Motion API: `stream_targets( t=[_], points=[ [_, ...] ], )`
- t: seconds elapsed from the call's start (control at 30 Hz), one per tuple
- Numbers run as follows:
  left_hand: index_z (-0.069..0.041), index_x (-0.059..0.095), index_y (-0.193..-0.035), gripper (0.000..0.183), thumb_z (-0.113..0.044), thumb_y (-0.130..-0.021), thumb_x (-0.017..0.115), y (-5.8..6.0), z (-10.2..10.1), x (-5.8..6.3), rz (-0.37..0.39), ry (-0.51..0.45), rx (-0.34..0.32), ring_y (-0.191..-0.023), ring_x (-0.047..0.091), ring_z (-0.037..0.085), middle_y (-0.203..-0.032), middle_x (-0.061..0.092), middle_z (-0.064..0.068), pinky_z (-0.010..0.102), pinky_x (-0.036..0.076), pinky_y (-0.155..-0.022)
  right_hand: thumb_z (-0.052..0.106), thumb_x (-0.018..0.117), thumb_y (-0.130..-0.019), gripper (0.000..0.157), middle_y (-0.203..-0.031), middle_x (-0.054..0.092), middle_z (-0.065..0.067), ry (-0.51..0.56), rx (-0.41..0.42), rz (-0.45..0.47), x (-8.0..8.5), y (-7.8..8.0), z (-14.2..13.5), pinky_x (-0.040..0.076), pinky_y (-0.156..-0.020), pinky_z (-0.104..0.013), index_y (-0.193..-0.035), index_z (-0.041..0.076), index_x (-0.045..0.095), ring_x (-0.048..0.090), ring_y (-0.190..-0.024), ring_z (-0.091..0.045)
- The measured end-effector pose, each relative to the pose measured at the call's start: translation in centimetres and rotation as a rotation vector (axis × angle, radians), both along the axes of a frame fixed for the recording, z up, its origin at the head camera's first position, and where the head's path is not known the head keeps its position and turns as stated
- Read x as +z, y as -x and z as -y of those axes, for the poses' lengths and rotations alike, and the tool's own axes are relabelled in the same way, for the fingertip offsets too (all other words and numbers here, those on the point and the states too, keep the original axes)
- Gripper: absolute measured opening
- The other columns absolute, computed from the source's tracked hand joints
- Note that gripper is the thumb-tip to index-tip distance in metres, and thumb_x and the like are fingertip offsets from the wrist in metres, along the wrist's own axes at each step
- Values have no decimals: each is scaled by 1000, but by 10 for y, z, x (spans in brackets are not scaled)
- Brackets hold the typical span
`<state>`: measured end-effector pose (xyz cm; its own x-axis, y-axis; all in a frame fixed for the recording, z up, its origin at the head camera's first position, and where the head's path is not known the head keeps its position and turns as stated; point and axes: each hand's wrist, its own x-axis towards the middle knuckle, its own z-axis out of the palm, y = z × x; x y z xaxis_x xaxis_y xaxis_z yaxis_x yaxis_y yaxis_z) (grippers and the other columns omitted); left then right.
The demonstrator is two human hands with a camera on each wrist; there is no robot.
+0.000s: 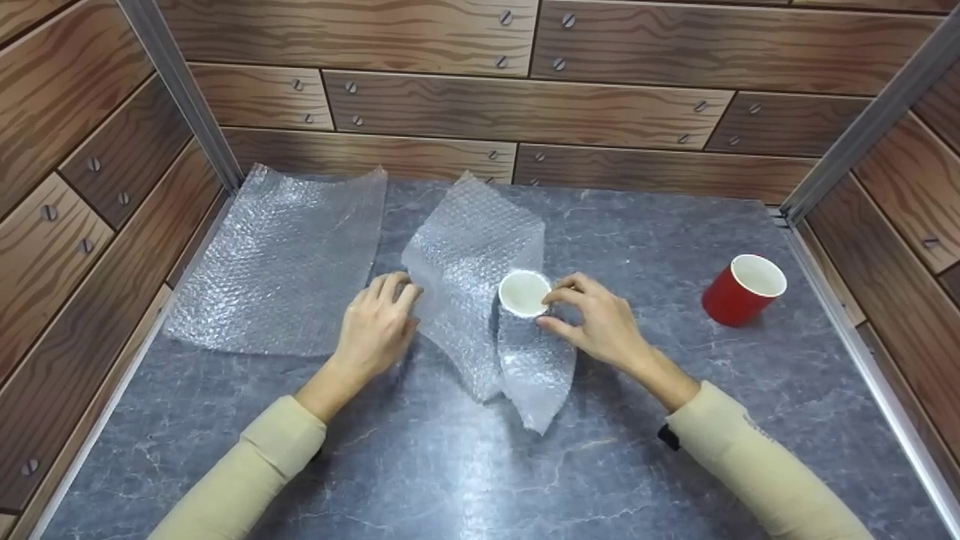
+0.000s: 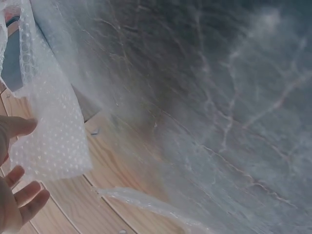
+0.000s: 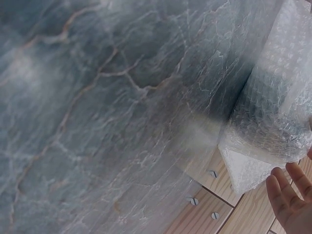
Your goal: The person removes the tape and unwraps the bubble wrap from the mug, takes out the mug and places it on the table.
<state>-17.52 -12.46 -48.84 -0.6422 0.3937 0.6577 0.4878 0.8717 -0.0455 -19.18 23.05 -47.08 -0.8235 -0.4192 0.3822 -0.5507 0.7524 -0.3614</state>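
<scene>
A white-rimmed cup (image 1: 524, 294) stands near the middle of the table, partly wrapped in bubble wrap (image 1: 469, 262). The wrap spreads out behind and left of the cup, and a pointed flap hangs toward the front. My right hand (image 1: 596, 319) holds the cup's right side at the rim, thumb and index finger against it. In the right wrist view, the wrapped cup (image 3: 268, 112) lies beside the fingertips. My left hand (image 1: 379, 322) hovers at the sheet's left edge, fingers loosely bent and apart. The left wrist view shows its thumb (image 2: 22, 126) in front of the bubble wrap.
A second bubble wrap sheet (image 1: 285, 262) lies flat at the back left. Toward the right edge stands a red cup (image 1: 735, 296) with a white inside. Wood-patterned walls (image 1: 517, 105) and metal rails (image 1: 862, 127) border the grey marbled table (image 1: 450, 465).
</scene>
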Motion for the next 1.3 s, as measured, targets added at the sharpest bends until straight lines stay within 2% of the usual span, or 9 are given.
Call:
stream_targets(
  t=[0.17, 0.27, 0.63, 1.0, 1.17, 1.3],
  points=[
    [-11, 63, -129, 67, -22, -71, 95, 2, 2, 1, 46, 53, 45, -120, 65, 38, -137, 62, 18, 46, 65, -85, 41, 84, -88, 32, -118, 73, -7, -2, -2, -2, 1, 0, 0, 63, -75, -45, -109, 17, 80, 73, -99, -25],
    [-11, 63, -128, 66, -24, -72, 95, 2, 5, -1, 78, 78, 58, -124, 64, 40, -139, 62, 19, 50, 63, -91, 41, 84, -88, 32, -119, 73, -7, -8, -2, 3, 0, 0, 0, 63, -76, -45, -109, 18, 80, 73, -100, -25],
    [-9, 70, -113, 43, -35, -80, 81, 1, 10, -13, 167, 117, 92, -121, 63, 39, -124, 68, 16, 53, 61, -94, 43, 83, -88, 32, -119, 73, -7, -15, -2, 10, 0, 1, -1, 64, -77, -45, -109, 18, 79, 73, -100, -26],
    [-5, 70, -115, 50, -39, -80, 81, 2, 12, -22, 285, 174, 160, -113, 65, 38, -117, 70, 18, 52, 60, -89, 43, 83, -89, 33, -118, 73, -7, -17, 3, 4, 0, 1, -1, 64, -76, -45, -109, 18, 79, 73, -99, -26],
    [-3, 67, -111, 50, -40, -81, 81, 2, 12, -25, 333, 183, 169, -107, 65, 38, -110, 71, 19, 52, 59, -82, 43, 83, -88, 32, -120, 73, -7, -7, -4, 8, 0, 0, -1, 63, -74, -45, -109, 19, 79, 74, -101, -26],
    [-3, 66, -110, 50, -42, -81, 80, 3, 12, -27, 356, 194, 178, -104, 66, 38, -107, 71, 19, 52, 59, -82, 43, 84, -88, 33, -119, 73, -7, -8, -5, 6, 1, 0, -1, 63, -75, -45, -109, 19, 79, 74, -100, -26]
  ],
)
